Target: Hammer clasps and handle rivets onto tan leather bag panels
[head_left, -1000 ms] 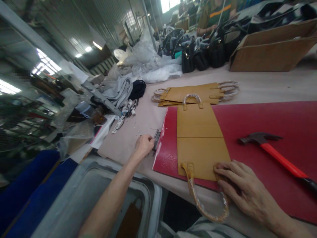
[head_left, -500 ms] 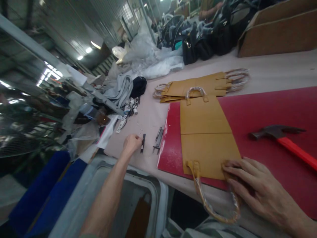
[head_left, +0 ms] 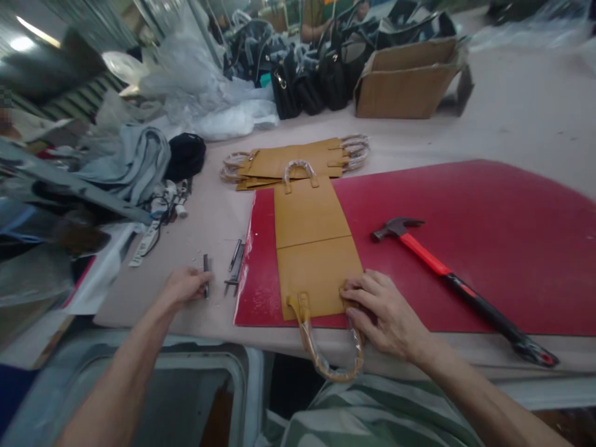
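My left hand (head_left: 187,285) is closed on a slim dark metal rod-like tool (head_left: 205,268), held upright at the table's left side. Two more thin metal tools (head_left: 236,264) lie just right of it. A tan bag panel (head_left: 316,264) with a plastic-wrapped handle at each end lies flat, creased across its middle. At its near right corner, my right hand (head_left: 384,313) grips the panel beside the handle's base, covering that tab. The near handle (head_left: 321,363) hangs over the table edge. A claw hammer (head_left: 431,261) with a red and black handle lies to the right.
Beneath the panel is a red mat (head_left: 484,248). More tan panels (head_left: 298,152) are stacked behind it. Black bags (head_left: 298,81) and a cardboard box (head_left: 405,84) stand at the back. Grey cloth (head_left: 144,155) lies at left; a grey bin (head_left: 254,372) sits below the table edge.
The view has swung right, bringing the whole hammer into sight. My left hand now has the slim tool in its fingers; my right hand stays at the panel's corner.
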Tool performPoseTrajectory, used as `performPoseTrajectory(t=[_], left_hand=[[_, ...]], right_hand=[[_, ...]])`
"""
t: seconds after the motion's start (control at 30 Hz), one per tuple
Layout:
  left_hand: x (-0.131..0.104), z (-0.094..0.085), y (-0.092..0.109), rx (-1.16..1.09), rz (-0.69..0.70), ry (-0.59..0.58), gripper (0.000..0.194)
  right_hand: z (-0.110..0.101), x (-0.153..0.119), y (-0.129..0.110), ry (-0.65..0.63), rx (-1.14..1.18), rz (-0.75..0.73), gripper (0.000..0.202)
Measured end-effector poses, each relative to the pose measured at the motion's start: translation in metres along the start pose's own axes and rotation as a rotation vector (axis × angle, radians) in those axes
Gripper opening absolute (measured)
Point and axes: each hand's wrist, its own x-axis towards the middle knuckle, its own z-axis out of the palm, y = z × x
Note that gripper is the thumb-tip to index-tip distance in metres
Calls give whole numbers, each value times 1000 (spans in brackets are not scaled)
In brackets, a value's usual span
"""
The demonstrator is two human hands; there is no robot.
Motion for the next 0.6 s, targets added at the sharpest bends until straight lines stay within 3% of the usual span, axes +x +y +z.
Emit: performPoseTrajectory(t=[0.13,0.23,0.33,0.43,0.5,0.6], left_hand=[[-25,-4,6,-560,23,-89,18],[-51,6,23,-843,108,-135,25],[-80,29,48,-1057,165,-166,33],[-105,59,69,-1205,183,-297,44],[-118,80,78,-1229,209,-386,46],[-133,106,85,-1203,296,-392,42]], right_hand=[[-1,0,-1,4,18,-5,16],[0,0,0,5,18,-7,16],[1,-1,0,-5,15,2,17],[1,0,0,-2,15,3,18],[0,0,0,-2,12,5,18],[-1,0,0,-13,11,15,18]])
